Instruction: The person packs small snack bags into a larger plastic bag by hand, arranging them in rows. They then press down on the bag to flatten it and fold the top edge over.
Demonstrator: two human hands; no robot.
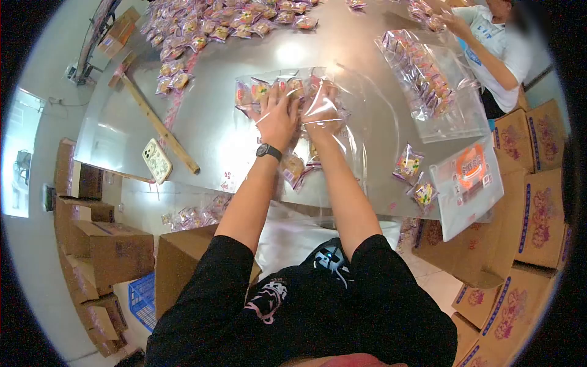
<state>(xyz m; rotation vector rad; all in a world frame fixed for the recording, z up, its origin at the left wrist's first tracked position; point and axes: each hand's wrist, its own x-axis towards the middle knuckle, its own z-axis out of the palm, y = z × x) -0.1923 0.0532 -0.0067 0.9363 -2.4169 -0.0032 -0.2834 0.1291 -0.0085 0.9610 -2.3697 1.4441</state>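
Note:
A clear plastic bag (350, 137) lies flat on the metal table in front of me, with several small wrapped snack packets (260, 92) in a row at its far end. My left hand (278, 119), with a dark watch at the wrist, rests on these packets with its fingers stretched out. Beside it, my right hand (321, 113) is under the shiny film, over the packets at the right of the row. Glare on the film blurs its fingers. Another snack packet (294, 169) lies between my forearms.
A heap of packets (208, 24) covers the table's far left. A wooden-handled tool (160, 129) and a phone (157, 161) lie left. At right are a filled bag (422, 79), two loose packets (408, 164), printed bags (468, 183) and stacked cartons (541, 214). A co-worker (498, 49) handles packets.

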